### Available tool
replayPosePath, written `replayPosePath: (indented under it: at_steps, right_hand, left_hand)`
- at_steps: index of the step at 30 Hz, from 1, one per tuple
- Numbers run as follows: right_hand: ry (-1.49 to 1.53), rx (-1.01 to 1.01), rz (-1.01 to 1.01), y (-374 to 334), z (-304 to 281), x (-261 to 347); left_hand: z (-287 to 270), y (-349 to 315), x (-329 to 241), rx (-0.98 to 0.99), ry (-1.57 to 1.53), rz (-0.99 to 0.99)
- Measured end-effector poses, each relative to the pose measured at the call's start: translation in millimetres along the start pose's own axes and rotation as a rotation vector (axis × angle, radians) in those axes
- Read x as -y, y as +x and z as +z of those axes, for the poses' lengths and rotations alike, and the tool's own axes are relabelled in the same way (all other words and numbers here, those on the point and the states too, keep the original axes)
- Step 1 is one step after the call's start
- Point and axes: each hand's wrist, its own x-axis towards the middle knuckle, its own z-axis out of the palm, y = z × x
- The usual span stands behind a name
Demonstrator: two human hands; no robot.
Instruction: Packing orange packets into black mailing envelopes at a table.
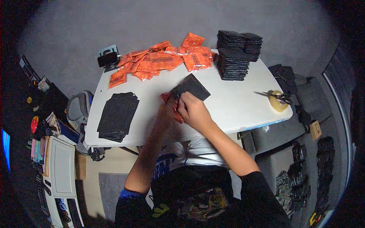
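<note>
At the near middle of the white table (228,110), my two hands meet over a crumpled orange-red plastic packet (177,115). My left hand (167,109), dark and blurred, is closed on this packet, which shows above and to the right of it. With curled fingers, my right hand (194,111) pinches the near corner of a flat black square packet (193,88). Black and orange-red packets touch at my fingertips; whether one sits inside the other is hidden.
Orange packets (163,60) lie heaped along the far edge, beside tall stacks of black packets (232,64). Flat black sheets (118,117) lie at left. A tape roll (278,102) with scissors (283,97) on it sits at right. A phone (108,59) stands far left.
</note>
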Motion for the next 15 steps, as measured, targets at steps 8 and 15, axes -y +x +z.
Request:
replayPosePath:
  at_steps: [8, 15]
  right_hand:
    - [0.088, -0.01, 0.073, 22, 0, -5]
    - [0.289, 0.196, 0.283, 47, -35, -20]
  left_hand:
    - [-39, -13, 16, -0.029, 0.668, 0.683]
    - [-37, -108, -105, -0.124, 0.95, 0.792]
